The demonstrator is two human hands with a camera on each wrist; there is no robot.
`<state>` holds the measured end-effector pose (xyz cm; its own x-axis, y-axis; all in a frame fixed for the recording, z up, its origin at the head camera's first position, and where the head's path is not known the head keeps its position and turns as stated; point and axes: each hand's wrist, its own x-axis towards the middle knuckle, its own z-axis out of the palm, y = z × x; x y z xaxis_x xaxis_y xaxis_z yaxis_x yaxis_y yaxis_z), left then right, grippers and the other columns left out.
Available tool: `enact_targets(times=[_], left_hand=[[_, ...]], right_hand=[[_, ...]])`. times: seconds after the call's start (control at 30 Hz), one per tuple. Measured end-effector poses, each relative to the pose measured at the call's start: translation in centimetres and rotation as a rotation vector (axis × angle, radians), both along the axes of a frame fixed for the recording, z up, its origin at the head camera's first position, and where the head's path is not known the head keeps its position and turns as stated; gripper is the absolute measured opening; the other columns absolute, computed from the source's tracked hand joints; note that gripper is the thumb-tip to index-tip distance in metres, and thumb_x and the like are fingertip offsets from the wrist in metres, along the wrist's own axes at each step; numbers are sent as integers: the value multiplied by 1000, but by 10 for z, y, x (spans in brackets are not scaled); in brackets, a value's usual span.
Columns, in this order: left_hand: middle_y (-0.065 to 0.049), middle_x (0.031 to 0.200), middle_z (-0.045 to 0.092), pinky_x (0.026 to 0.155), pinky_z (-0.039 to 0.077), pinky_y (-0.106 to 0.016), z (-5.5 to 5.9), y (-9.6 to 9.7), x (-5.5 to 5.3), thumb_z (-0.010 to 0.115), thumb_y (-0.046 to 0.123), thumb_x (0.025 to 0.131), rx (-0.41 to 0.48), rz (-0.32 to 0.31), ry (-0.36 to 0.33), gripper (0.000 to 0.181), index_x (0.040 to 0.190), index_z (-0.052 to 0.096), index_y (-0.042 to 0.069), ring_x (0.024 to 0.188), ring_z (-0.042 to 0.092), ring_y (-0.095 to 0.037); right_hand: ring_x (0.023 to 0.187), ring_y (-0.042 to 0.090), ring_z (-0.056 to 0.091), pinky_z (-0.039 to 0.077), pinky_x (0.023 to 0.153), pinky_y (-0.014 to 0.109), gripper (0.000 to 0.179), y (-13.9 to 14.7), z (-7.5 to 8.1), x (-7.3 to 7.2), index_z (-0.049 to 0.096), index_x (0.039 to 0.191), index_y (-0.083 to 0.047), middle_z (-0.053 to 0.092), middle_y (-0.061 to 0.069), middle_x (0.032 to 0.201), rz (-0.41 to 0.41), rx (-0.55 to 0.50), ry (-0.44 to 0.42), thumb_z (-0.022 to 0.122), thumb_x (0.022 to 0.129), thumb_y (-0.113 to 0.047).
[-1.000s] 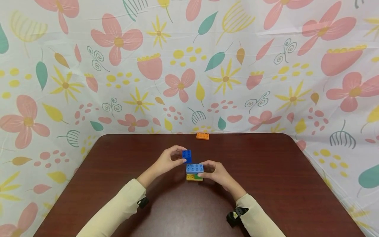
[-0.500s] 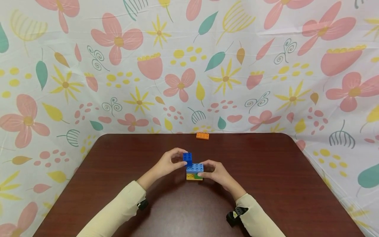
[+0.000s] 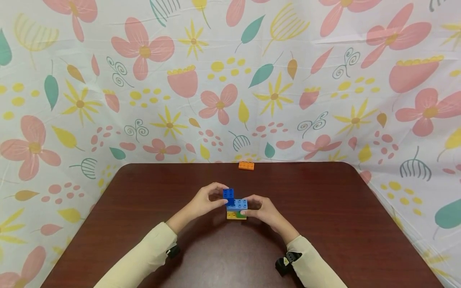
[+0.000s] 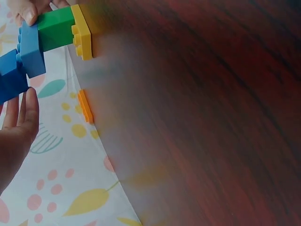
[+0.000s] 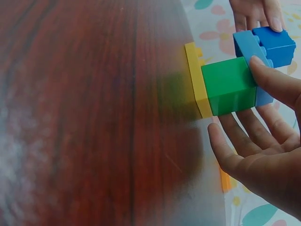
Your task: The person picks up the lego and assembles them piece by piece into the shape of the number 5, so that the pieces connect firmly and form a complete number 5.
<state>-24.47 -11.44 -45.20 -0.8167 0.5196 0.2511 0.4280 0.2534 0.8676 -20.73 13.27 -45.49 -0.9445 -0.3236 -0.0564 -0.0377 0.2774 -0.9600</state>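
Observation:
A dark blue building brick (image 3: 228,195) is pinched between the thumb and fingers of my left hand (image 3: 204,201). It meets the studs at the left end of a light blue plate (image 3: 239,205); whether it is fully seated I cannot tell. Under that plate, towards its right end, is a green brick (image 5: 229,86), which stands on a yellow plate (image 3: 231,215) on the table. My right hand (image 3: 265,209) grips this stack from the right, with its thumb on the light blue plate and green brick in the right wrist view.
An orange plate (image 3: 246,165) lies at the far edge of the brown table (image 3: 317,224). Behind the table hangs a white cloth (image 3: 309,132) printed with flowers and leaves. A black wrist camera (image 3: 284,264) is strapped to the right sleeve.
My left hand has lowered the dark blue brick from above the stack onto the left end of the light blue plate. The right hand and stack have stayed in place.

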Motion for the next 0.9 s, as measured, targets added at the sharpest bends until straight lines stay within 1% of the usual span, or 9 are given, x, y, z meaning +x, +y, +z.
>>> enact_targets(times=[0.1,0.2,0.3,0.43,0.57,0.73,0.9], left_hand=[[-6,112,65,89,52,-37,-1,0,0,71,14,88,0,-12,12,34,121,60,11,103,61,-22],[-4,111,65,89,52,-37,-1,-1,1,71,15,88,-9,-15,7,35,121,60,12,102,61,-21],[-3,111,65,88,52,-37,-1,0,2,71,14,88,-16,-25,7,35,121,60,14,102,61,-20],[-4,112,64,88,52,-39,-1,2,4,70,12,89,-11,-47,32,35,123,59,13,103,61,-21],[-3,113,61,87,53,-36,-2,3,6,69,12,89,-25,-61,71,38,125,58,14,103,61,-21],[-2,111,60,85,54,-34,0,3,5,69,11,89,-58,-72,135,37,125,60,14,101,61,-18],[-3,108,59,85,54,-33,4,3,4,69,8,89,-73,-89,176,35,123,61,10,99,62,-17]], right_hand=[[98,27,61,51,85,41,36,1,-11,-6,65,117,-3,66,14,111,-9,0,1,75,84,-15],[98,25,61,51,85,41,38,3,-23,-12,65,117,-5,66,12,111,-15,4,7,76,84,-18],[97,24,61,51,86,41,39,4,-29,-16,66,116,-8,66,10,110,-18,5,14,77,83,-23],[97,23,61,51,87,41,39,5,-32,-16,67,114,-10,67,7,110,-20,4,15,79,81,-27],[97,23,62,51,87,41,39,5,-33,-15,67,114,-12,67,6,110,-18,2,13,79,81,-28],[98,24,62,51,88,42,39,5,-33,-15,66,115,-9,67,9,112,-14,-2,22,78,82,-26],[100,26,61,51,88,44,38,4,-28,-13,65,117,-7,66,11,114,-16,0,23,77,83,-22]])
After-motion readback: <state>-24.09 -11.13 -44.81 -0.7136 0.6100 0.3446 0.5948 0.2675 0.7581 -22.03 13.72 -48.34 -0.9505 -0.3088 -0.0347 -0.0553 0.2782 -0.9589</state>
